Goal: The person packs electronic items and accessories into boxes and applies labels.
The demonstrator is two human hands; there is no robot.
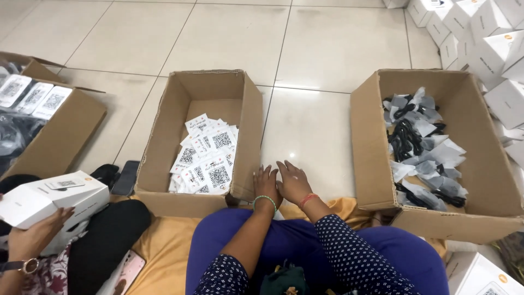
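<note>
We see the left hand (267, 184) and right hand (293, 181) flat, fingers spread, empty, on the floor (305, 128). Touching the left hand's outer side stands the card box (252, 123); its near wall hides some leaflets (206, 157).

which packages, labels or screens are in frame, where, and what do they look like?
Middle carton: open brown cardboard, holds white cards with black square codes.
Right carton: open, brown, bagged black cables.
Left carton: brown, similar cards.
White boxes: stacked top right.
Phone: dark screen, floor.
</note>
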